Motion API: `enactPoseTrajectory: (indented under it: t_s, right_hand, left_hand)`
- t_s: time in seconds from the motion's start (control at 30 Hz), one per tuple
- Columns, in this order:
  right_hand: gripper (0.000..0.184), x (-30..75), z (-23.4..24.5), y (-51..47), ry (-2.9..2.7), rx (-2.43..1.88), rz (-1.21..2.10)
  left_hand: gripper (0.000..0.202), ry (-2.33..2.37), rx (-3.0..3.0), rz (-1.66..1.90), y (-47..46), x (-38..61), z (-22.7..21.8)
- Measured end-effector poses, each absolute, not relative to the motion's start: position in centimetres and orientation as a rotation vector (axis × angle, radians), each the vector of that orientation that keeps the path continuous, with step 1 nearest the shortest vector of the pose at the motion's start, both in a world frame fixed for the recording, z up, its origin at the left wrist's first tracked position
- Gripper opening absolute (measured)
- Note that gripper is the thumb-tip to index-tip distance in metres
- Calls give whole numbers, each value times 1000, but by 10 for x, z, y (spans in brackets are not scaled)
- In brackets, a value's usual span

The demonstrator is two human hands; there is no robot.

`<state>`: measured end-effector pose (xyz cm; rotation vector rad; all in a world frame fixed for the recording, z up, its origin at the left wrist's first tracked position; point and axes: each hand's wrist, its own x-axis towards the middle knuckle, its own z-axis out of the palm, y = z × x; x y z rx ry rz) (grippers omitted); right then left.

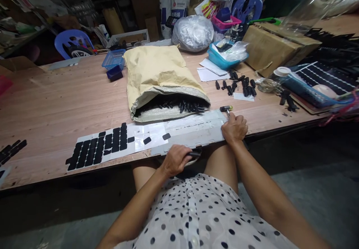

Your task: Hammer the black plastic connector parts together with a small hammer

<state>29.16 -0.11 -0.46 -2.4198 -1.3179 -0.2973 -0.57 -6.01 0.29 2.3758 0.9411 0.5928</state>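
Observation:
My left hand [175, 161], at the table's front edge above my lap, is closed on a small black part [195, 153], whose exact kind I cannot make out. My right hand [235, 129] is wrapped round the handle of a small hammer [226, 108] with a black and yellowish head, resting over the right end of a grey board [193, 134]. Beyond the board lies a yellow paper sack [165, 67], its mouth open towards me and full of black parts [183, 105]. Left of the board, black rounded pads [91, 150] sit in rows on white backing sheets.
Several loose black parts [248, 86] lie at the right, near white papers [214, 71]. A cardboard box [276, 47], a turquoise basket [228, 58] and a blue tray [311, 86] stand further right. Behind the sack are a blue basket [113, 59] and a stuffed plastic bag [193, 32].

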Motion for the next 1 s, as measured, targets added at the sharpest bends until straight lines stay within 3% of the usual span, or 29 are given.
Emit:
enactPoseTrajectory:
  t_s: [0.1, 0.2, 0.37, 0.57, 0.67, 0.87, 1.0]
  right_hand:
    - [41, 290, -4, -1, -1325, -2437, -280]
    - [39, 290, -4, -1, -1333, -2423, -259]
    - [39, 291, -5, -1, -1333, -2423, -245]
    - [39, 287, -5, -1, -1346, -2447, -262]
    - [39, 285, -6, -1, -1347, -2444, -268]
    - [39, 282, -7, 0, -1344, -2430, -273]
    - [40, 279, -4, -1, -1348, -2431, -245]
  left_hand:
    - [35, 968, 2352, 467, -88, -11, -27]
    - [31, 1314, 2225, 267, -101, -14, -53]
    - [41, 1713, 2027, -61, -105, -15, -58]
    - [26, 1317, 2331, 494, -99, 6, -21]
    - [22, 1383, 2248, 620, -59, 35, 14]
    - [28, 1755, 2103, 408, 55, 103, 88]
    - [30, 1897, 2084, 156, 94, 128, 103]
